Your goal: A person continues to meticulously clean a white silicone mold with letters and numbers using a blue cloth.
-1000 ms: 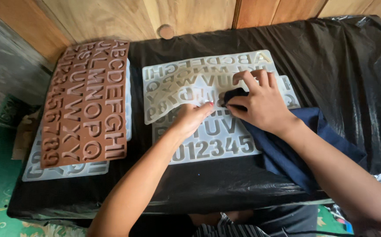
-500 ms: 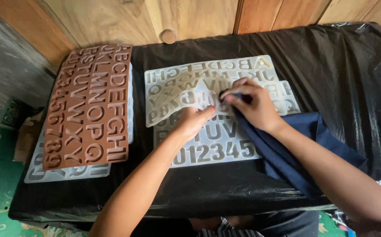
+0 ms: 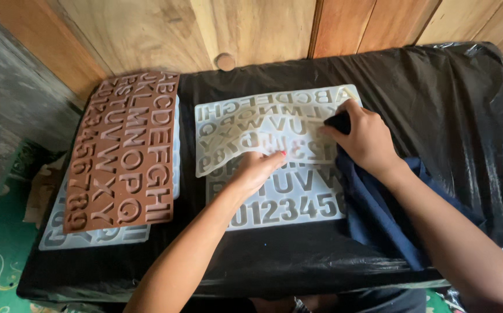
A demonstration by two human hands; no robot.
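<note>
Translucent letter mould (image 3: 245, 130) is seen at the centre of the counter (image 3: 437, 98), which is covered in black plastic sheet; its lower edge is curled upward, lifted off a second clear mould (image 3: 289, 203) lying flat beneath it. That lifted edge is pressed by the left hand (image 3: 254, 174), fingers bent narrow against it. A dark blue cloth (image 3: 379, 214) is gripped by the right hand (image 3: 367, 139), fingers closed around a bunched end held against the upper mould's right edge; the rest of the cloth trails toward the counter's near edge. A brown mould (image 3: 124, 150) is stacked on another clear one (image 3: 89, 237) at the left, just beside the centre pair. Open black surface is noted to the right and along the far edge by the wooden wall (image 3: 147, 35).
</note>
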